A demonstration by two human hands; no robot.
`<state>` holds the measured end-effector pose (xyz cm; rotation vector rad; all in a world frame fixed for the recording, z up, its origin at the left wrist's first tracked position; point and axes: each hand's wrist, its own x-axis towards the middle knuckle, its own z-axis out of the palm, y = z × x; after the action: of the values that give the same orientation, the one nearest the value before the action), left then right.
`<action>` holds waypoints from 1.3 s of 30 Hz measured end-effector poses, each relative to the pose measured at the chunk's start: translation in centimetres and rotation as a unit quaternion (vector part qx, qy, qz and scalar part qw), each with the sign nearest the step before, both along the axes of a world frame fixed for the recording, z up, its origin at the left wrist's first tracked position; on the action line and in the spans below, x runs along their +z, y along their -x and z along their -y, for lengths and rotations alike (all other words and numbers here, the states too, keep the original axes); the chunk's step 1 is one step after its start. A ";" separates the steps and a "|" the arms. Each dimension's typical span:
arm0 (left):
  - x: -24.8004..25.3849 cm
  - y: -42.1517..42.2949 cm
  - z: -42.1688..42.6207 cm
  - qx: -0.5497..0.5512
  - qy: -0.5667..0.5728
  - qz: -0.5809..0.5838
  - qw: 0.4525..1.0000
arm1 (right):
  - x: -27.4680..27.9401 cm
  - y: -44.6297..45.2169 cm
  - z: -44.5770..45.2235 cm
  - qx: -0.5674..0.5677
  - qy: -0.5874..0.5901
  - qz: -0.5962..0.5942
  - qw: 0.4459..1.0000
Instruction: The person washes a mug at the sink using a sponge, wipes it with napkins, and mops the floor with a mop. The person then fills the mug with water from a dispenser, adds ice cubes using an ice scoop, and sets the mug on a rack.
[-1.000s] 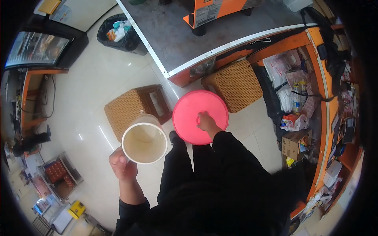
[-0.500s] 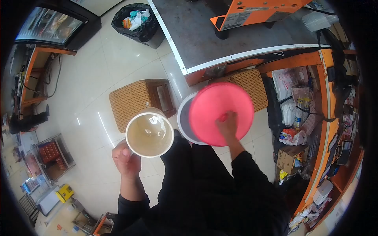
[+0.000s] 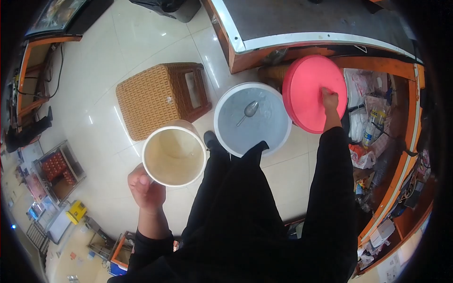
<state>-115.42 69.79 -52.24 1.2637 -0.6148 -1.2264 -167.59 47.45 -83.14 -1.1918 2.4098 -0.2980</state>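
Note:
My left hand (image 3: 147, 191) is closed at the side of a cream-coloured jug (image 3: 163, 162), whose mouth faces up at me; the handle is mostly hidden by my fingers. A little cloudy residue or liquid shows inside, I cannot tell which. With my right hand (image 3: 331, 100) I grip the pink round lid (image 3: 306, 89) by its middle, holding it tilted beside a white bucket (image 3: 229, 118). The bucket stands uncovered on the floor in front of my legs. In it lies a metal scoop (image 3: 250, 109) with its handle toward me.
A wicker stool (image 3: 146, 101) stands left of the bucket, and another (image 3: 272, 73) is partly hidden behind the lid. Ahead is a dark-topped counter (image 3: 302, 23) with a metal edge. Shelves with plastic bags (image 3: 359, 122) line the right. A bin (image 3: 186, 12) is at the top.
The pink lid has moved right, off the bucket, in my right hand, uncovering the scoop inside. My left hand still holds the jug, now slightly lower in view.

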 end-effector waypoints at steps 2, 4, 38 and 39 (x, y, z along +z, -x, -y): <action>-0.5 -0.6 -0.5 -0.005 0.001 0.002 1.000 | 2.1 -1.5 0.0 0.008 -0.009 0.004 1.000; -0.8 -1.1 -0.8 0.004 0.003 0.005 1.000 | 2.5 -1.5 -0.3 0.045 -0.027 -0.041 0.998; -19.7 -0.1 -5.7 0.208 -0.070 -0.174 0.960 | -26.6 -25.8 -19.6 -0.291 -0.251 0.414 0.825; -19.2 -0.2 -5.7 0.214 -0.070 -0.177 0.958 | -26.6 -24.8 -19.7 -0.282 -0.246 0.465 0.802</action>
<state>-115.25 75.48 -71.39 1.1745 0.0123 -1.1018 -142.76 67.18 -109.77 0.0088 1.6905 -0.3022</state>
